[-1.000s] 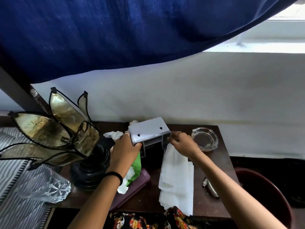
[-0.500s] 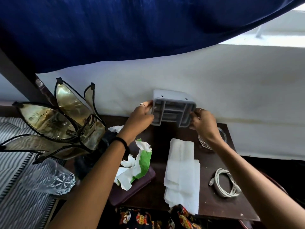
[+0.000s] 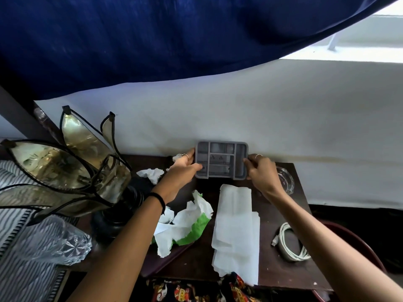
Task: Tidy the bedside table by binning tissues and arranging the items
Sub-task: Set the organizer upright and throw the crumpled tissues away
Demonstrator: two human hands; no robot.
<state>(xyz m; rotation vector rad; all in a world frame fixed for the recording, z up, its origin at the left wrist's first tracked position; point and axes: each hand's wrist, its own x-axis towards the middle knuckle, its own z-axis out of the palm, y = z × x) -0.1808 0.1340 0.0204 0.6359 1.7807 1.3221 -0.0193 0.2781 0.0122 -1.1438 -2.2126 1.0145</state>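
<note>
A dark wooden table (image 3: 274, 271) is standing against a pale wall. A flat stack of white tissue sheets (image 3: 236, 232) is lying along its middle. Just to the left, crumpled white and green tissue (image 3: 185, 225) is resting partly on a dark maroon flat case (image 3: 161, 260). Another crumpled tissue (image 3: 151, 174) is sitting nearer the wall, beside the black base of a lamp (image 3: 115, 216). A coiled white cable (image 3: 291, 243) is lying near the right edge, and a clear glass ashtray (image 3: 285, 180) is sitting at the back right corner.
</note>
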